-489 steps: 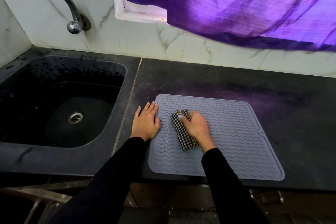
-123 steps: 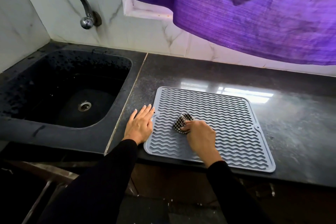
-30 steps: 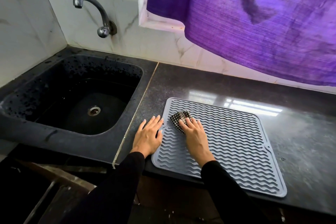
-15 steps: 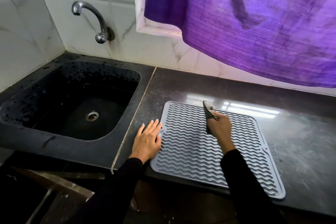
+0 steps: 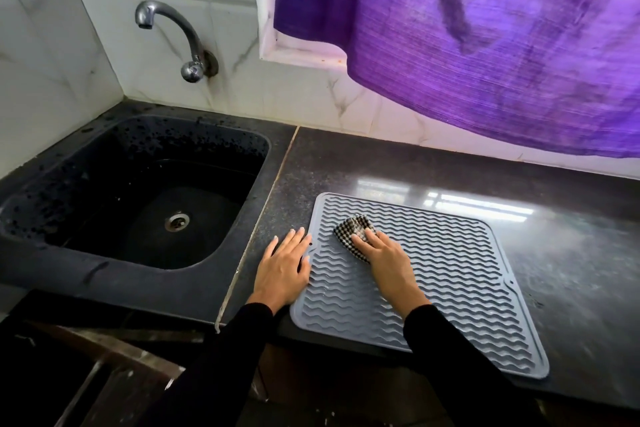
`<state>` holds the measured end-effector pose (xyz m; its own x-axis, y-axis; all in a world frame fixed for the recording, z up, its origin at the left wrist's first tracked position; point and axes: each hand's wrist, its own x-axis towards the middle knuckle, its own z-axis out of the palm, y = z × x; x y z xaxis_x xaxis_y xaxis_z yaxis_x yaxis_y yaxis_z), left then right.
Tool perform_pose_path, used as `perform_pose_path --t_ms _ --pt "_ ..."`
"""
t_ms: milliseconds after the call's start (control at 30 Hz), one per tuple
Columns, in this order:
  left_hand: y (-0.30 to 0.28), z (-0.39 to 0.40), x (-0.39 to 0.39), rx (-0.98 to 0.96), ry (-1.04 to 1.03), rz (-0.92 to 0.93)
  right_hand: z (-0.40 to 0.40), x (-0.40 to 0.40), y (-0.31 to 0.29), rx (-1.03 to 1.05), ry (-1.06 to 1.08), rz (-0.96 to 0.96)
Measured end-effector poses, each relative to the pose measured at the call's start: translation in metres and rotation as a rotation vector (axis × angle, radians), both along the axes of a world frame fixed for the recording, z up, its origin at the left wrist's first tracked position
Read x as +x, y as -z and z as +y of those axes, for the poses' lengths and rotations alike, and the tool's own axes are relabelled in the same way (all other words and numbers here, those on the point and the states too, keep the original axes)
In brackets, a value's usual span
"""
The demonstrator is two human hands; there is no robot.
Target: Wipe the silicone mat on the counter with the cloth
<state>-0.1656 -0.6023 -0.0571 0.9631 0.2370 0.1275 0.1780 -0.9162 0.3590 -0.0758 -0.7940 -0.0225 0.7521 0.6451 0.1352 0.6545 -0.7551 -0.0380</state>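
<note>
Head view: right hand [image 5: 384,262] fingers flat, pressing cloth [image 5: 353,230] onto mat [image 5: 450,274]; left hand [image 5: 282,272] fingers straight.

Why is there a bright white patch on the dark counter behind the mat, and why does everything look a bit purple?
In the head view, the patch is glare: window light reflecting off the polished counter behind the mat. The purple curtain tints the wall tiles beneath it. Straight edges bow from the wide-angle lens.

Grey wavy-ribbed mat [image 5: 450,274]; black-white checked cloth [image 5: 349,230]; purple curtain [image 5: 485,38]; black sink [image 5: 104,211].
</note>
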Motion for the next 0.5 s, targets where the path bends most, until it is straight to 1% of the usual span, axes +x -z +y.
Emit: perform_pose_path --t_ms 67,100,167,233,267,300,333,367,400,433,467,500 --pt "0.001 0.0 -0.001 0.005 0.011 0.001 -0.015 0.0 -0.006 0.021 0.031 0.055" --pt "0.002 0.0 -0.001 0.0 0.017 0.006 -0.022 0.0 -0.012 0.047 0.095 0.088" --pt "0.001 0.0 0.0 -0.033 0.024 0.017 -0.032 0.008 -0.025 0.135 0.308 0.189" --pt "-0.004 0.0 0.004 -0.059 0.008 0.015 -0.036 0.024 -0.039 0.347 0.54 0.388" --pt "-0.008 -0.001 0.007 -0.062 -0.011 -0.001 -0.037 0.033 -0.045 0.529 0.62 0.508" --pt "-0.011 -0.001 0.011 -0.057 -0.027 -0.023 -0.034 0.037 -0.051 0.702 0.663 0.588" --pt "-0.014 0.0 0.016 -0.047 -0.035 -0.039 -0.028 0.039 -0.053 0.827 0.688 0.62" --pt "-0.016 0.001 0.022 -0.033 -0.033 -0.043 -0.016 0.036 -0.055 0.865 0.674 0.594" --pt "-0.017 0.003 0.03 -0.017 -0.021 -0.041 -0.002 0.034 -0.054 0.847 0.624 0.536" --pt "-0.017 0.006 0.038 -0.004 -0.002 -0.035 0.011 0.034 -0.047 0.788 0.562 0.445" --pt "-0.016 0.007 0.046 0.011 0.023 -0.024 0.024 0.029 -0.038 0.722 0.445 0.373" --pt "-0.014 0.009 0.052 0.031 0.049 -0.005 0.034 0.024 -0.026 0.613 0.308 0.314"
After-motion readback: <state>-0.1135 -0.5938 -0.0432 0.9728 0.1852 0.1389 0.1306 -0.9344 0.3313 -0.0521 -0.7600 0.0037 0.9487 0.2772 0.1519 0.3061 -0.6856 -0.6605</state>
